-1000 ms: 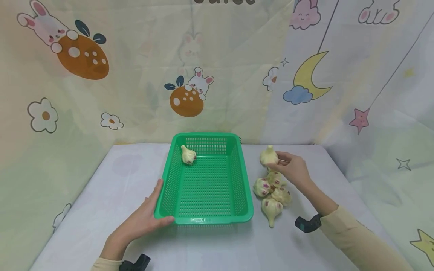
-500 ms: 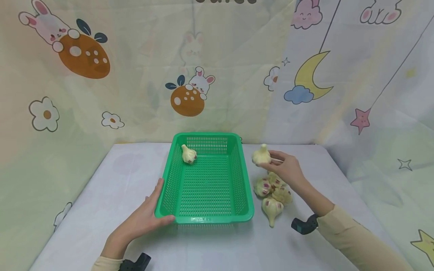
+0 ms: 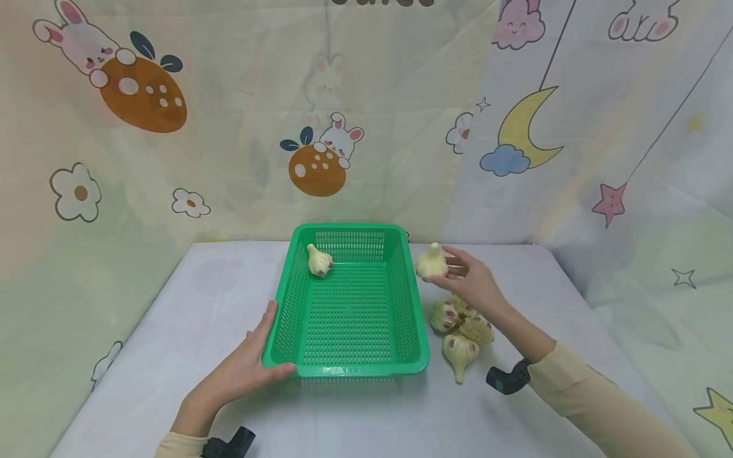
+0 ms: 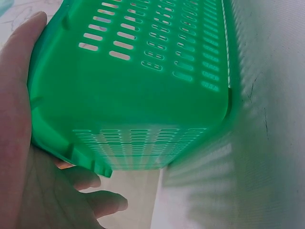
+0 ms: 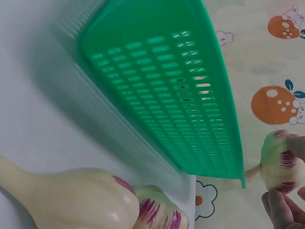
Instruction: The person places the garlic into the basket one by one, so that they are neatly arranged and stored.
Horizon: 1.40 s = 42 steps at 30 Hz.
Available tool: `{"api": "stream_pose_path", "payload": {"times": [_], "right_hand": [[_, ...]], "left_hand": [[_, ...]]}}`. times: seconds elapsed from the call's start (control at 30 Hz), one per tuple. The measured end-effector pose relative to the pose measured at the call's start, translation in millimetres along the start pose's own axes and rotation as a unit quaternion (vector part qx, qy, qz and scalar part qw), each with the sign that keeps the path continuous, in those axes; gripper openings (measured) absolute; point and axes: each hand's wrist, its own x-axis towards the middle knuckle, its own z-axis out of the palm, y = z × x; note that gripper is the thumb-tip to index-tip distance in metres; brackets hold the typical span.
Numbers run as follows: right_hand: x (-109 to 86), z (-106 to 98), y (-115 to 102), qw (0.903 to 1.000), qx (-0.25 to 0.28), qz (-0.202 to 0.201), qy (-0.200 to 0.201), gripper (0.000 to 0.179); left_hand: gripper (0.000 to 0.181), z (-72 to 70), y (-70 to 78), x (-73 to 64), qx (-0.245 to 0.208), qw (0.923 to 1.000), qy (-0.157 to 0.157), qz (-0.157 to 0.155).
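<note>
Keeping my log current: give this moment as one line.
right hand: holds garlic bulb; left hand: touches corner of green basket; inside basket: one bulb; right of basket: four bulbs

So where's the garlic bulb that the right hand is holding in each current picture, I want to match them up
Head: the garlic bulb is right of centre, in the right hand, just right of the green basket.
Left wrist: not in it.
Right wrist: at the right edge, below mid-height, held between fingers.
Shared landmark: the green basket, visible in all three.
</note>
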Motion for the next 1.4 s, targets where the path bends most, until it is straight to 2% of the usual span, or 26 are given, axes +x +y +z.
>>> {"api": "stream_pose_path", "payload": {"times": [0.23, 0.63, 0.87, 0.97, 1.1, 1.4], "right_hand": [[3.1, 4.9, -0.2, 1.0, 0.005, -0.002, -0.004, 0.074], [11.6, 12.8, -6.4, 0.9996, 0.028, 0.005, -0.007, 0.076], [23.2, 14.8, -9.7, 0.9997, 0.018, 0.006, -0.014, 0.081], [28.8, 15.5, -14.8, 0.9997, 0.009, 0.008, -0.02, 0.083], [36.0, 17.4, -22.4, 0.9996, -0.002, -0.007, -0.028, 0.08], [52.5, 24.2, -38.6, 0.9982, 0.024, -0.002, -0.055, 0.077]], "left_hand": [[0.116, -1.0, 1.1, 0.6, -0.005, 1.0, -0.002, -0.001], [0.116, -1.9, 1.7, 2.1, -0.011, 0.9999, -0.001, 0.005], [0.117, -1.9, -0.3, 1.7, -0.009, 0.9999, -0.001, 0.005], [0.117, -1.6, -1.2, 1.6, -0.009, 1.0, -0.001, 0.003], [0.117, -1.6, -1.2, 1.2, -0.01, 1.0, -0.002, 0.0], [0.115, -1.0, 1.2, -2.1, -0.008, 0.9998, -0.006, -0.018]]}}
